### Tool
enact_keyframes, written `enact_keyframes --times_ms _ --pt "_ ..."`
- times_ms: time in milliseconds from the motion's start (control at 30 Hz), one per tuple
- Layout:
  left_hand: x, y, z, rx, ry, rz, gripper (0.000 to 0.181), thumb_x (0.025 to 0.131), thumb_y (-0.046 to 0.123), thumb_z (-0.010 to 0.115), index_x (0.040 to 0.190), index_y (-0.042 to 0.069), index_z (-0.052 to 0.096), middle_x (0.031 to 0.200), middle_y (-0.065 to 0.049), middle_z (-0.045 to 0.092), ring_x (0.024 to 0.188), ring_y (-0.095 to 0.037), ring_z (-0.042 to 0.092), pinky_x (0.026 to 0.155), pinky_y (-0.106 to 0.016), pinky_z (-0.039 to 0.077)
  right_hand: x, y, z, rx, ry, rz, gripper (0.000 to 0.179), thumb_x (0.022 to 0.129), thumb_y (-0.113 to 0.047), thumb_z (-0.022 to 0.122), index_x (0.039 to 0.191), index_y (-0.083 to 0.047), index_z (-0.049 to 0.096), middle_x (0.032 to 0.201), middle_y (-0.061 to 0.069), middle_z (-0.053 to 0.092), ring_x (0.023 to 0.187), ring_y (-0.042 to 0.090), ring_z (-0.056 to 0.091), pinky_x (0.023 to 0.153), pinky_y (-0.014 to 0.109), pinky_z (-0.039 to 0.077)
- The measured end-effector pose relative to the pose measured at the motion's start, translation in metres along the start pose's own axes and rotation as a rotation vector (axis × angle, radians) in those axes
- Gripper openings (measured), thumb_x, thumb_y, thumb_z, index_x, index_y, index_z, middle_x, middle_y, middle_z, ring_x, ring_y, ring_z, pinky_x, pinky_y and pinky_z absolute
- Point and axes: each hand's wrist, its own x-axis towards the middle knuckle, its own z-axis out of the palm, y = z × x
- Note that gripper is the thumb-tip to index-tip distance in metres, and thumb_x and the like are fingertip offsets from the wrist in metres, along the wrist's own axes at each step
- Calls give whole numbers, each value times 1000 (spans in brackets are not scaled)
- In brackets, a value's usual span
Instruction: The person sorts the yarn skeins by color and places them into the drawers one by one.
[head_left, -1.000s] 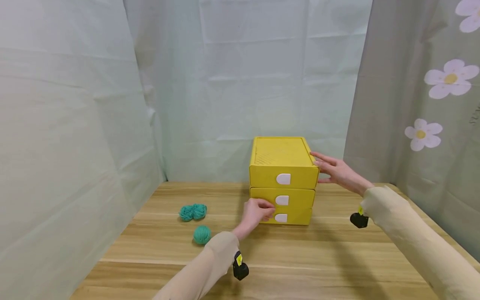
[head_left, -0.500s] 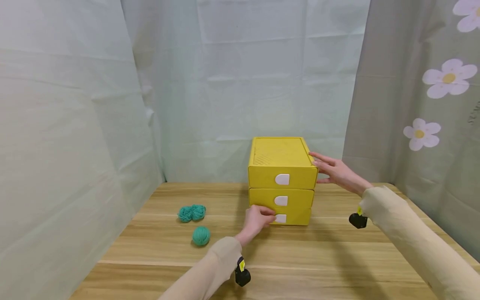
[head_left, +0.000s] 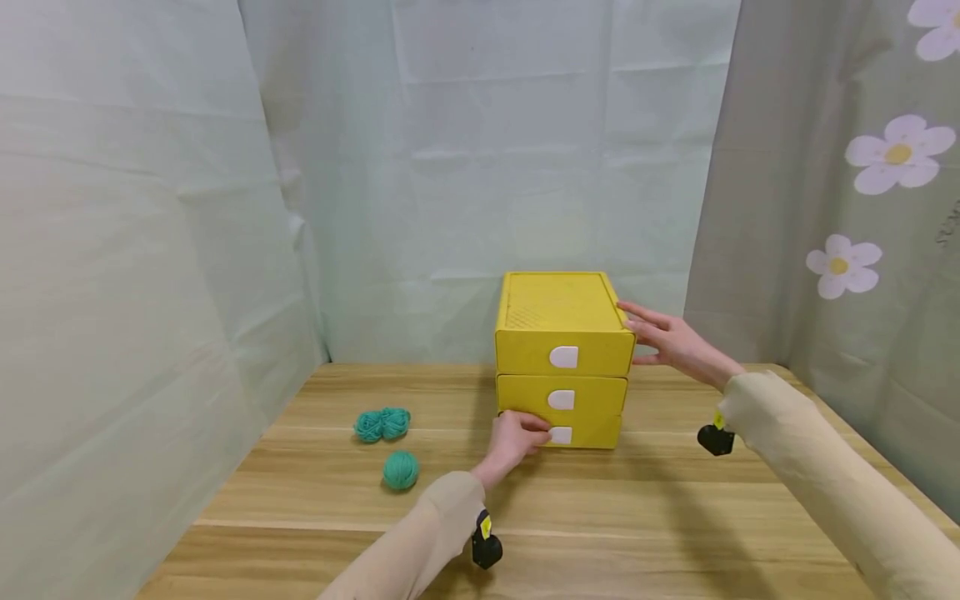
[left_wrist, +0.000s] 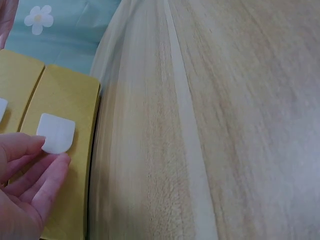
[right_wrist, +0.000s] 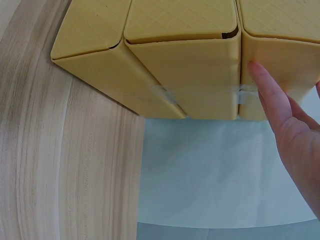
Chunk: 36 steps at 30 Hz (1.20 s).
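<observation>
A yellow three-drawer storage box stands on the wooden table, each drawer front bearing a white tab handle. The left hand is at the bottom drawer. In the left wrist view, its thumb and fingertips pinch the rounded edge of the white tab. All three drawers look closed. With its fingers spread and fairly straight, the right hand rests on the box's upper right side. The right wrist view shows one fingertip pressed to the side of the top tier.
Left of the box lie a teal yarn skein, tied in the middle, and a round teal yarn ball. Pale curtains hang behind and at both sides of the wooden table.
The left hand has moved slightly down and right, onto the bottom drawer's tab. The right hand stays against the box. The box, skein and yarn ball have not visibly moved.
</observation>
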Motion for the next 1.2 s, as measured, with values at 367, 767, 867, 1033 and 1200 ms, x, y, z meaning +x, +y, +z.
enact_keyframes --times_ms 367,767,867,1033,1200 --pt "-1 -2 2 -101 -38 14 5 74 -10 68 78 -11 67 67 -15 64 57 -27 63 53 -32 52 -2 1 -1 27 2 0 61 94 -32 48 146 -17 17 146 12 17 124 37 27 89 54 34" --pt "-6 0 0 -49 -30 -10 3 73 -7 70 75 -9 68 62 -14 63 52 -25 63 49 -30 51 0 0 0 11 2 0 62 94 -33 49 146 -19 19 146 11 18 123 36 30 89 52 35" --pt "-9 2 -2 -35 -46 -30 4 73 -5 71 74 -7 69 63 -13 63 52 -25 62 49 -31 51 0 0 0 4 -2 -3 61 94 -33 48 146 -18 19 146 12 18 123 36 30 89 53 35" --pt "-11 3 -3 -42 -65 -46 4 73 -3 72 75 -6 69 64 -10 64 51 -22 62 48 -28 51 0 0 -1 -3 2 -9 61 94 -33 48 146 -18 19 146 13 18 123 37 30 88 53 36" --pt "-16 5 -4 -20 -79 -40 5 73 -2 72 75 -6 70 64 -5 64 50 -20 62 48 -28 51 0 0 0 6 2 -4 62 94 -33 49 145 -18 19 145 12 19 123 37 30 88 52 36"
